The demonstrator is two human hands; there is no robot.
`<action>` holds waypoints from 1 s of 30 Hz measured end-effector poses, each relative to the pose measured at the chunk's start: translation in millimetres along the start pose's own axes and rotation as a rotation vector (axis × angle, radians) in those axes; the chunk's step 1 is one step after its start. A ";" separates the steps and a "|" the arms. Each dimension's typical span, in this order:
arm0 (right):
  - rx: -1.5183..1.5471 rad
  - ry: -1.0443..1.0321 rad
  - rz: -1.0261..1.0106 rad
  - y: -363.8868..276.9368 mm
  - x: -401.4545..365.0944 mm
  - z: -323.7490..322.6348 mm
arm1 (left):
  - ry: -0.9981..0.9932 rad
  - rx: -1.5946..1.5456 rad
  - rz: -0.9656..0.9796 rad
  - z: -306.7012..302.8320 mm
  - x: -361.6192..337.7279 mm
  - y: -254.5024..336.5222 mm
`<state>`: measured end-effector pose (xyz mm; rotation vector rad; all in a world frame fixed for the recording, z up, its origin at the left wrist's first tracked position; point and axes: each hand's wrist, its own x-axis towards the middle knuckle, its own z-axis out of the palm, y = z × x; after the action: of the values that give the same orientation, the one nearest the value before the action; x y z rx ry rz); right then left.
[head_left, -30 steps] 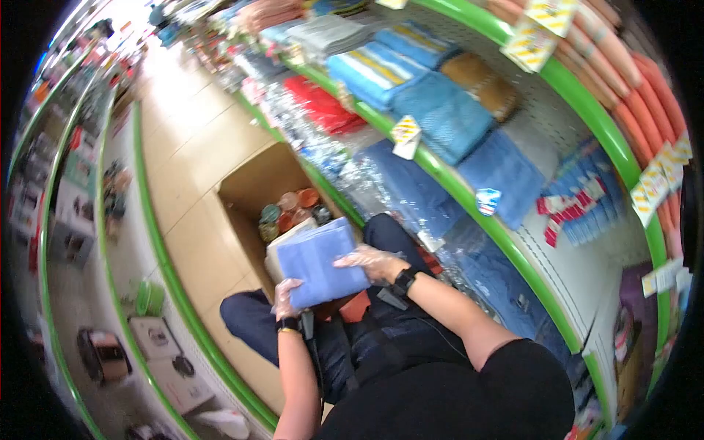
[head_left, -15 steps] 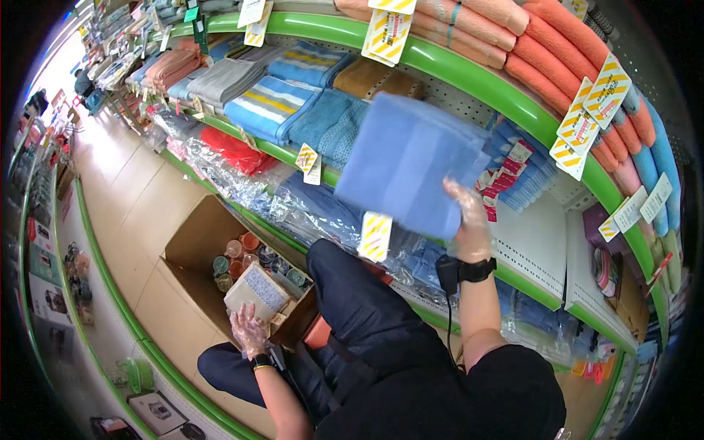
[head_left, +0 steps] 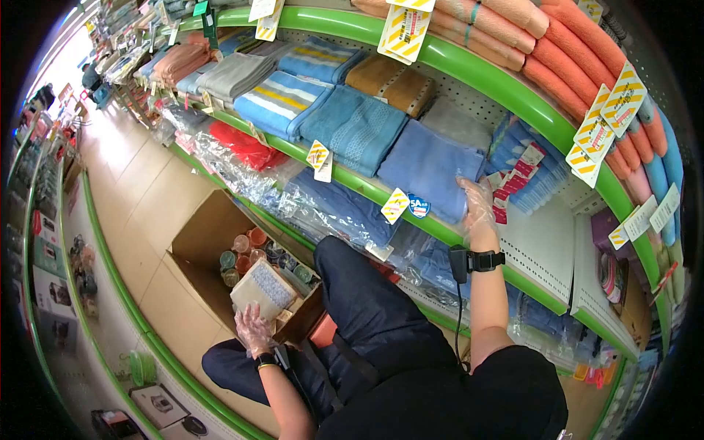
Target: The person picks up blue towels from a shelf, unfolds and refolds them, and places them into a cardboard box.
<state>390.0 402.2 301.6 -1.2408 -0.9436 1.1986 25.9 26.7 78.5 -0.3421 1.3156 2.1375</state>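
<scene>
A folded blue towel (head_left: pixel 429 167) lies on the middle shelf, between a teal towel (head_left: pixel 353 134) and a bundle of blue striped towels with red tags. My right hand (head_left: pixel 478 205), in a clear plastic glove, grips the blue towel's right edge, thumb on top; its other fingers are partly hidden. My left hand (head_left: pixel 254 330), gloved too, is open with fingers apart at the rim of a cardboard box (head_left: pixel 196 253). Its fingertips are by a folded white cloth with a blue pattern (head_left: pixel 264 287). The cloth lies in the box beside several small lidded jars (head_left: pixel 242 243).
A green shelf edge (head_left: pixel 433 51) with hanging price tags runs above, holding rolled orange towels (head_left: pixel 568 62). Plastic-wrapped goods (head_left: pixel 330 202) fill the lower shelf. Another shelf (head_left: pixel 95 330) stands left across the tiled aisle (head_left: pixel 136 213). A person (head_left: pixel 92 79) is far down the aisle.
My right hand has brought the blue towel down from in front of the shelf onto it, beside the teal towel. My left hand stays by the box. The view has shifted slightly.
</scene>
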 end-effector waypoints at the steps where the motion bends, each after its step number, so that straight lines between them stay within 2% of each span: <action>1: -0.011 -0.048 -0.035 1.2 1.4 -2.3 | -0.068 -0.003 -0.100 -13.4 10.8 -1.4; 2: -0.022 -0.095 -0.071 2.4 2.1 -3.0 | -0.137 -0.007 -0.200 -16.9 14.1 -0.5; 6: -0.114 0.024 -0.189 -1.6 -8.4 2.7 | -0.149 -0.020 -0.203 -15.1 13.7 -3.8; 8: -0.451 0.136 -0.376 -24.8 -26.1 4.2 | -0.060 -0.041 -0.005 -2.1 3.4 -5.3; 9: -0.450 0.136 -0.377 -17.7 -21.0 2.0 | -0.061 -0.041 -0.005 -2.8 3.9 -4.8; 11: 0.056 0.247 -0.538 0.9 -4.1 -10.2 | -0.039 -0.057 -0.121 -5.2 5.9 -2.0; 12: 0.238 0.060 -0.408 -2.1 -7.1 -22.9 | -0.043 -0.055 -0.123 -15.0 14.0 -5.3; 13: 0.236 0.066 -0.410 -1.4 -4.7 -35.5 | -0.028 -0.008 -0.153 -25.7 22.9 -10.3; 15: 0.199 -0.025 0.050 3.6 1.7 -54.8 | -0.021 0.041 -0.188 -27.9 28.0 -16.3; 16: 0.217 -0.075 0.099 -2.6 -6.2 -46.4 | 0.027 0.014 -0.134 -23.9 26.6 -17.8; 17: 0.218 -0.071 0.098 -9.1 -13.5 -37.9 | 0.078 -0.012 -0.078 -21.1 24.3 -17.6; 19: 0.297 -0.153 0.190 -28.5 -25.6 -19.3 | 0.047 -0.020 -0.085 -27.2 29.3 -19.8; 20: 0.233 -0.200 0.207 -31.9 -23.0 -17.0 | 0.018 -0.031 -0.090 -28.6 30.2 -18.9; 24: 0.216 -0.228 0.191 -38.7 -21.8 -5.7 | 0.003 -0.005 -0.068 -19.3 20.8 -14.9; 26: 0.158 -0.217 0.240 -44.8 -24.0 -1.7 | 0.036 -0.021 -0.130 -8.7 8.8 -6.3; 30: 0.201 -0.210 0.290 -34.9 -21.6 1.4 | 0.072 0.021 -0.104 0.1 -0.1 -2.5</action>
<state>390.0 383.5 338.2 -1.1300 -0.7872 1.6369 27.6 27.6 76.7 -0.4727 1.3296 2.0412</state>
